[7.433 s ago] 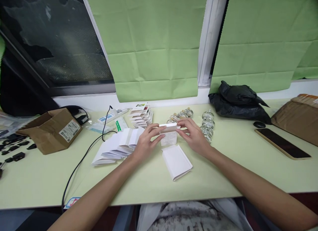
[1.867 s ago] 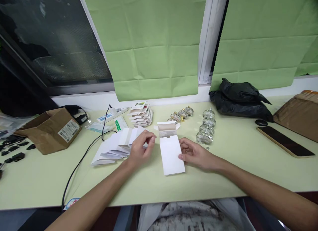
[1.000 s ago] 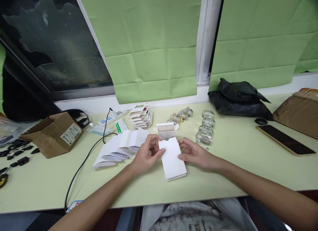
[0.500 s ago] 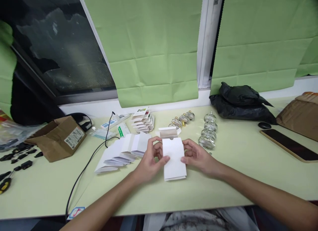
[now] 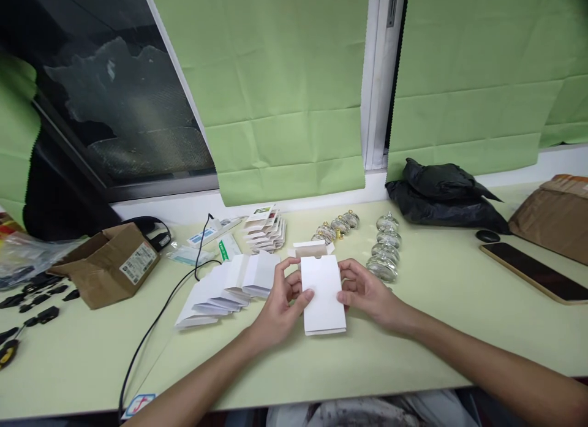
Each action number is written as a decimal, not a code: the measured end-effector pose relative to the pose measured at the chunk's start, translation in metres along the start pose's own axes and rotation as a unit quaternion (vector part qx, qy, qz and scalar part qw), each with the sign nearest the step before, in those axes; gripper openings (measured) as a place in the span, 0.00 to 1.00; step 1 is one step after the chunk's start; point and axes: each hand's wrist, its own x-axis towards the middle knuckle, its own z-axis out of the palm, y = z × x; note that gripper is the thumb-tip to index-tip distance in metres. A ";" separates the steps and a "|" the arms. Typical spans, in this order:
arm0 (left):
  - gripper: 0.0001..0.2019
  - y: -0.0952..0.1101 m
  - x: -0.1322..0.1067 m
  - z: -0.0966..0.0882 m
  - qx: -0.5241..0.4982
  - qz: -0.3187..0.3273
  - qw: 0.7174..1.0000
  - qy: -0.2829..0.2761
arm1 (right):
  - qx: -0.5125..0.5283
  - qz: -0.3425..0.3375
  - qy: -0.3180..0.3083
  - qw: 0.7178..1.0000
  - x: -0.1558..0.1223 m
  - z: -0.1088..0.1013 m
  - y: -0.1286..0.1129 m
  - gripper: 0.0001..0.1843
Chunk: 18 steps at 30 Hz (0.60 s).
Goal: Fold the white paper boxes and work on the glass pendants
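A flat white cardboard box [image 5: 324,304] is held upright-facing between my two hands, its top flaps folded open at the far end. My left hand [image 5: 285,298] grips its left edge, thumb on the front face and fingers curled behind. On the right edge, my right hand [image 5: 365,292] pinches it the same way. Left of my hands lies an overlapping row of folded white boxes [image 5: 225,292]. Beyond the held box are small glass ornaments with gold tops [image 5: 337,226]. To the right stands a row of clear and silver glass ornaments [image 5: 386,249].
A stack of small printed cartons [image 5: 265,230] sits at the back. Leftward are an open brown cardboard box [image 5: 108,261], a black cable [image 5: 156,317] and black tools [image 5: 46,317]. On the right lie a black plastic bag [image 5: 445,197], a phone [image 5: 535,272] and another brown box [image 5: 555,215].
The camera view has tilted slightly upward. Both hands keep their grip on the white box, which has hardly moved.
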 end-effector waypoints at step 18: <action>0.24 -0.009 -0.004 -0.012 0.184 0.049 0.981 -0.029 | -0.112 -0.041 -0.001 0.993 -0.008 0.007 -0.005 0.26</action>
